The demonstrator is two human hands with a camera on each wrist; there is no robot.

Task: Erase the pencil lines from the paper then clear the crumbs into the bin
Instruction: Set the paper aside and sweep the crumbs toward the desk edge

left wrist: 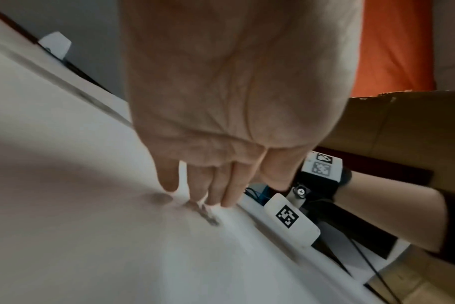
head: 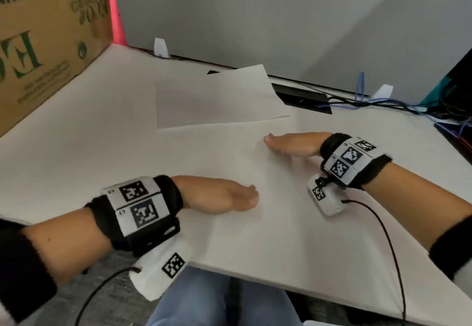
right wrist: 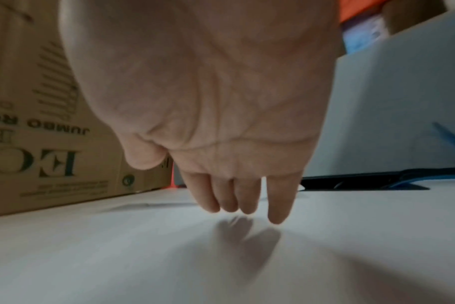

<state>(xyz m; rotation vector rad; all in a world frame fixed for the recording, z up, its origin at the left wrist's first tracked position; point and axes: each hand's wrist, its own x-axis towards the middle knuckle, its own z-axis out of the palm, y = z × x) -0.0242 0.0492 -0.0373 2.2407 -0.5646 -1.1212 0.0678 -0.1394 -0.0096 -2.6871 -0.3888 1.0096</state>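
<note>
A white sheet of paper [head: 217, 98] lies flat at the back middle of the white table [head: 89, 151]; no pencil lines show on it. My left hand [head: 240, 196] stands on its edge near the table's front, fingers straight and together, tips touching the surface. In the left wrist view a small streak of dark eraser crumbs [left wrist: 204, 212] lies just below the fingertips [left wrist: 227, 195] of that hand. Farther back and to the right, my right hand [head: 281, 143] also rests edgewise with straight fingers [right wrist: 243, 197] and holds nothing. No eraser and no bin are in view.
A large cardboard box [head: 43, 44] stands along the table's left side. Grey partition panels [head: 255, 19] close off the back. A black cable slot [head: 301, 95] with blue and black cables [head: 383, 103] sits at the back right. The table's front edge [head: 255, 279] is above my knees.
</note>
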